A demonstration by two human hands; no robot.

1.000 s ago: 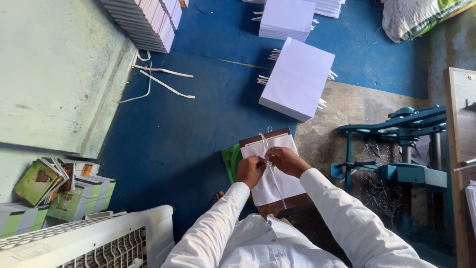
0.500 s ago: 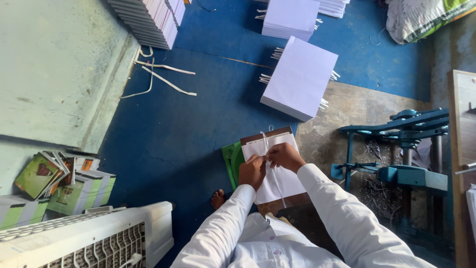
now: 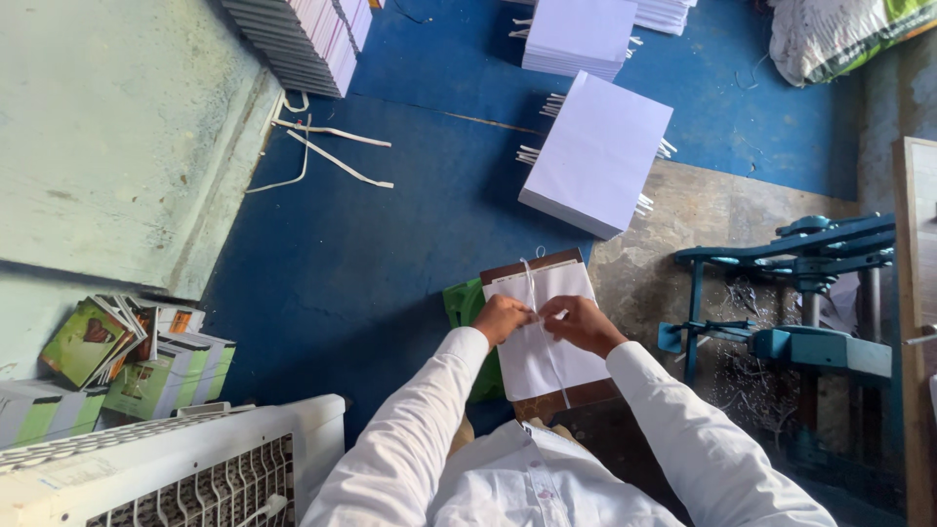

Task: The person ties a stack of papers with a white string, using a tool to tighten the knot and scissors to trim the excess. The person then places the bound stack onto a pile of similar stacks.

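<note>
A stack of white paper sheets (image 3: pixel 551 356) lies on a brown board (image 3: pixel 532 265) in front of me, with a white string (image 3: pixel 530 278) running lengthwise over it. My left hand (image 3: pixel 503 318) and my right hand (image 3: pixel 580 323) meet over the middle of the stack, and both pinch the string. White sleeves cover both my arms. A green item (image 3: pixel 463 303) sticks out from under the board's left side.
Larger white paper stacks (image 3: pixel 597 153) with white strips between sheets lie on the blue floor mat beyond. A pile of books (image 3: pixel 310 34) stands at top left, loose white strips (image 3: pixel 332 161) beside it. Green booklets (image 3: pixel 127 356) and a white cooler (image 3: pixel 166 468) are at left, a blue metal machine (image 3: pixel 791 332) at right.
The view shifted slightly. My hands stay on the string over the stack, fingers working closer together.
</note>
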